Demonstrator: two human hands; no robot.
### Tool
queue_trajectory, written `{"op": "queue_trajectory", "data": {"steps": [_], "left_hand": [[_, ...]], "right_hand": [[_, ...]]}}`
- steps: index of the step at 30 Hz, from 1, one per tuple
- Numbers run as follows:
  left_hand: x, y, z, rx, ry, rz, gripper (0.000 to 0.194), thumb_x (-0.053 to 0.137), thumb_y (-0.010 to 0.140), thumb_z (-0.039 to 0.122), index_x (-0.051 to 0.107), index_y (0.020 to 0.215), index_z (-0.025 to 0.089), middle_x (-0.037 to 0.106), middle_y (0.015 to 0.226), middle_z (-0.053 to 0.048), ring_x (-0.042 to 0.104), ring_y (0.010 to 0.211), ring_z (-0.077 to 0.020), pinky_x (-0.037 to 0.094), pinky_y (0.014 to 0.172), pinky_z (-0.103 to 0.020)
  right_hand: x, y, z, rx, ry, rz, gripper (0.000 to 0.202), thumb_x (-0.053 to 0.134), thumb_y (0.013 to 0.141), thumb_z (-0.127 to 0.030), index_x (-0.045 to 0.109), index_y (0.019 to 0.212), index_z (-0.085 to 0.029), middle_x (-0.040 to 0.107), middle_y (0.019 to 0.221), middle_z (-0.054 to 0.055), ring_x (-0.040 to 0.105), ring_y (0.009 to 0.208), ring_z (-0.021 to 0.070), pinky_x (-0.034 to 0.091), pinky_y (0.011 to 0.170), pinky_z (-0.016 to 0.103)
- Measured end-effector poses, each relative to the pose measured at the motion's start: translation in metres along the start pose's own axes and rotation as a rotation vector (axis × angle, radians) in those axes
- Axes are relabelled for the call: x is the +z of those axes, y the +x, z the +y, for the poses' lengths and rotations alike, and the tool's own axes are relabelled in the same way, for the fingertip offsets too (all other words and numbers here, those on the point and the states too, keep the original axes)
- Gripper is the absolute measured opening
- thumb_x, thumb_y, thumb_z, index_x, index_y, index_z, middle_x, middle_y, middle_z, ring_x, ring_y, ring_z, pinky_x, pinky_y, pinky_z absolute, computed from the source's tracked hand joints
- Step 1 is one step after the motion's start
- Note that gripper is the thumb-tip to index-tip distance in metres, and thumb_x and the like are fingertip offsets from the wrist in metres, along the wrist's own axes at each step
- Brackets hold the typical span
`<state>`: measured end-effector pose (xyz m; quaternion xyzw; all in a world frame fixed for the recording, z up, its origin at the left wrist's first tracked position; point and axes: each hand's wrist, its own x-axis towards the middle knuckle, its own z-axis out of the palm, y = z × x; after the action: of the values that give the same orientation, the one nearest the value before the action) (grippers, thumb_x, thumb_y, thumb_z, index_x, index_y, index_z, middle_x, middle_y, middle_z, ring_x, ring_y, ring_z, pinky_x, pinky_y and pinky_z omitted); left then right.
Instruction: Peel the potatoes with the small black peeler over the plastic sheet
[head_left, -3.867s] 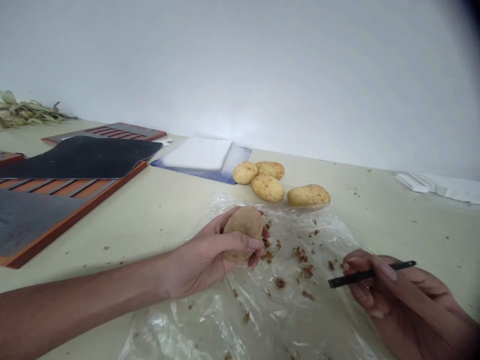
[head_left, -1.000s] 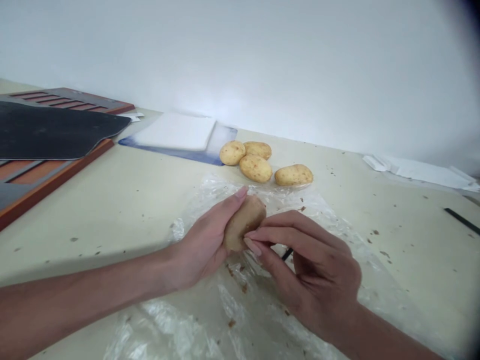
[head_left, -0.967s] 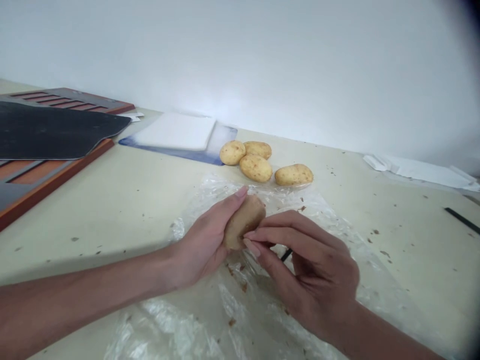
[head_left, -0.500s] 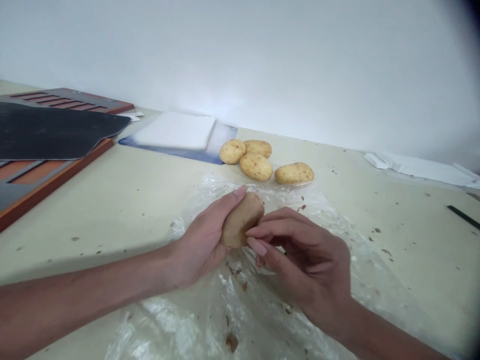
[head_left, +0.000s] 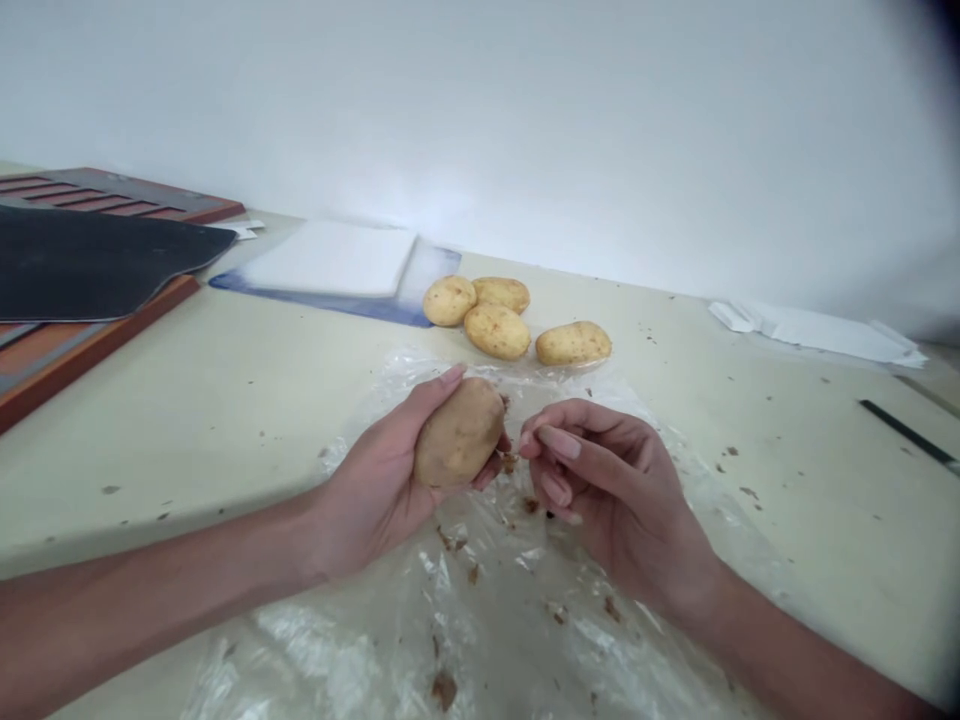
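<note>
A brownish potato (head_left: 459, 436) rests in my left hand (head_left: 379, 470), its fingers wrapped around it from below and the thumb along the top. Just right of the potato, apart from it, is my right hand (head_left: 619, 490). Its thumb and forefinger are pinched together and the other fingers curl in; whatever may be between the tips is too small to make out. Both hands are above a crumpled clear plastic sheet (head_left: 360, 640) dotted with brown peel scraps (head_left: 444, 688). Beyond the sheet lie several paler yellow potatoes (head_left: 496, 332), one at its far edge.
A white slab (head_left: 330, 258) lies on a blue-edged sheet (head_left: 427, 300) at the back. To the left, a black mat (head_left: 90, 265) covers part of a reddish-brown slatted panel (head_left: 150, 318). White packaging (head_left: 821, 333) and a dark strip (head_left: 907, 432) are at right. A wall closes off the back.
My right hand has come away from the potato and moved slightly right. The potato has turned a little in my left hand. The whole view has shifted, with things appearing farther left.
</note>
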<state>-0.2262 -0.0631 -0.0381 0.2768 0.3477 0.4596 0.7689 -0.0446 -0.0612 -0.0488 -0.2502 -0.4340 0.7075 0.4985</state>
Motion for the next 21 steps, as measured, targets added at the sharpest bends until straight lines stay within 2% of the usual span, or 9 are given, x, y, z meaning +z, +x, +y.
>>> {"op": "queue_trajectory", "data": {"steps": [3, 11, 13, 15, 17, 18, 21], "left_hand": [[0.000, 0.001, 0.001, -0.003, 0.018, 0.019, 0.043, 0.051, 0.098, 0.048, 0.071, 0.080, 0.014, 0.064, 0.075, -0.004, 0.059, 0.065, -0.0111, 0.056, 0.062, -0.019], [0.002, 0.001, 0.003, -0.014, -0.067, 0.079, 0.037, 0.051, 0.099, 0.041, 0.072, 0.085, 0.015, 0.068, 0.088, -0.006, 0.065, 0.072, -0.0128, 0.059, 0.059, -0.018], [0.001, 0.000, 0.004, -0.033, -0.097, 0.069, 0.037, 0.050, 0.100, 0.040, 0.073, 0.086, 0.014, 0.069, 0.089, -0.006, 0.066, 0.073, -0.0131, 0.061, 0.061, -0.019], [-0.001, 0.001, 0.004, -0.040, -0.133, 0.047, 0.036, 0.051, 0.099, 0.041, 0.073, 0.089, 0.015, 0.071, 0.090, -0.007, 0.068, 0.075, -0.0138, 0.062, 0.062, -0.019], [-0.004, 0.002, 0.005, -0.044, -0.150, 0.009, 0.036, 0.052, 0.099, 0.043, 0.073, 0.093, 0.014, 0.071, 0.089, -0.008, 0.068, 0.074, -0.0145, 0.062, 0.062, -0.020], [-0.005, 0.002, 0.006, -0.049, -0.155, -0.007, 0.037, 0.052, 0.099, 0.044, 0.073, 0.095, 0.014, 0.071, 0.089, -0.008, 0.068, 0.073, -0.0146, 0.061, 0.061, -0.020], [-0.007, 0.001, 0.008, -0.069, -0.167, -0.051, 0.041, 0.049, 0.099, 0.047, 0.072, 0.097, 0.013, 0.071, 0.088, -0.010, 0.065, 0.066, -0.0128, 0.059, 0.060, -0.019]], "right_hand": [[-0.002, 0.000, -0.002, -0.009, 0.008, -0.013, 0.004, 0.077, 0.088, -0.017, 0.081, 0.085, -0.016, 0.076, 0.081, 0.005, 0.057, 0.056, 0.0067, 0.051, 0.051, 0.017], [-0.009, 0.002, 0.005, -0.085, -0.057, -0.004, 0.002, 0.078, 0.088, -0.016, 0.079, 0.088, -0.017, 0.071, 0.079, 0.001, 0.053, 0.055, 0.0035, 0.047, 0.053, 0.014], [-0.011, 0.003, 0.006, -0.113, -0.098, 0.013, 0.006, 0.080, 0.087, -0.014, 0.080, 0.090, -0.019, 0.074, 0.088, 0.002, 0.062, 0.068, 0.0056, 0.052, 0.063, 0.014], [-0.014, 0.004, 0.007, -0.150, -0.163, 0.025, 0.010, 0.081, 0.086, -0.011, 0.081, 0.089, -0.020, 0.075, 0.107, 0.004, 0.069, 0.098, 0.0112, 0.056, 0.080, 0.016], [-0.017, 0.005, 0.009, -0.193, -0.256, 0.027, 0.014, 0.080, 0.086, -0.010, 0.083, 0.090, -0.022, 0.071, 0.127, 0.006, 0.062, 0.126, 0.0171, 0.055, 0.094, 0.020], [-0.018, 0.005, 0.009, -0.213, -0.300, 0.023, 0.016, 0.077, 0.087, -0.009, 0.083, 0.093, -0.023, 0.068, 0.133, 0.006, 0.057, 0.134, 0.0188, 0.055, 0.098, 0.022], [-0.020, 0.005, 0.010, -0.209, -0.354, -0.003, 0.029, 0.068, 0.091, -0.005, 0.082, 0.106, -0.025, 0.063, 0.144, 0.005, 0.054, 0.140, 0.0214, 0.051, 0.107, 0.028]]}}
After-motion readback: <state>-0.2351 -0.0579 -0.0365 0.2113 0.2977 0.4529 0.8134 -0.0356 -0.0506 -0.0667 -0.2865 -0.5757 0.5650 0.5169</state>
